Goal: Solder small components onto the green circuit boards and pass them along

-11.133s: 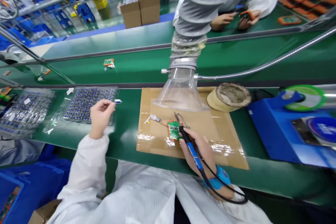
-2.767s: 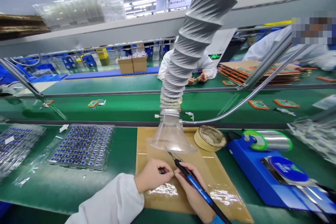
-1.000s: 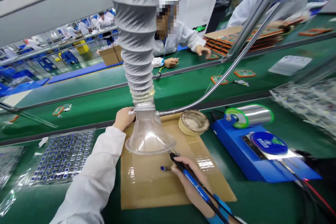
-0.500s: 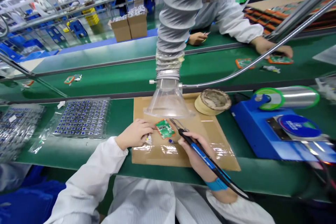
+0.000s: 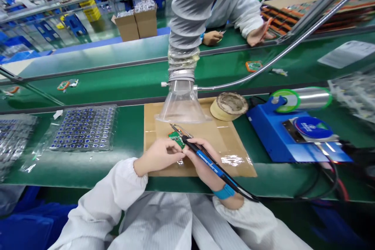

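Right hand's grip (image 5: 202,170): closed around one black-and-blue, pen-shaped soldering iron (image 5: 209,162). Left hand's grip (image 5: 159,158): fingers curled; whether holding, cannot tell. One green, orange-edged circuit board (image 5: 175,136): just beyond both grips, over brown cardboard sheet (image 5: 228,136); probably light, stiff, fragile; best held by edges.

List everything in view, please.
bench: one, green, foreground
mat: one, brown, on bench
board: one, green, over mat
iron: one, blue-black, over mat
hood: one, clear, over mat
hose: one, grey, above hood
tub: one, yellowish, mat edge
stand: one, blue, right of mat
spool: one, silver-green, on stand
trays: several, clear, left of mat
belt: one, green, beyond bench
people: several, mostly white-clad, background
left hand: one, bare, at board
right hand: one, bare, holding iron
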### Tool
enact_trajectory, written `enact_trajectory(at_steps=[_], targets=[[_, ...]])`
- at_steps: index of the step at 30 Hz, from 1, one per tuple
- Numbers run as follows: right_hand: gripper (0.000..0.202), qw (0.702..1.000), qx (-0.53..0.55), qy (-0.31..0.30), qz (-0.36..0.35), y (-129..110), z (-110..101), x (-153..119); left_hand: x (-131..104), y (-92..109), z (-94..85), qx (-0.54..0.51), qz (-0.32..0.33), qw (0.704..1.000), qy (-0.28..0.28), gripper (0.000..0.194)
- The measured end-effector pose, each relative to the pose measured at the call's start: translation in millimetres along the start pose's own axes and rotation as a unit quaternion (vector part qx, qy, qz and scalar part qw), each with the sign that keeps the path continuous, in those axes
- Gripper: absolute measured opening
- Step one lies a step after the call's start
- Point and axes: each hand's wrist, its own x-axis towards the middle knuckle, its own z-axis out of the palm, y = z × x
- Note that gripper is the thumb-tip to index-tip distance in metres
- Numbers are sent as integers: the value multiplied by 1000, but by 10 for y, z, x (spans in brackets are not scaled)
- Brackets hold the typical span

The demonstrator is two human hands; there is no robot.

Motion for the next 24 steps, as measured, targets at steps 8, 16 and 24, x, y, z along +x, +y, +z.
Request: enact_trajectory(at_steps=[8, 16, 24], targets=[[19, 1000, -17, -2, 13, 58, 46, 69, -56, -83, 7, -67, -42, 995, 61, 18], [23, 994, -68, 81, -4, 104, -111, 106, 113, -321, -175, 174, 3, 975, 139, 18], [12, 985, -139, 77, -66, 266, -426, -53, 200, -315, -165, 214, -68, 967, 120, 23]])
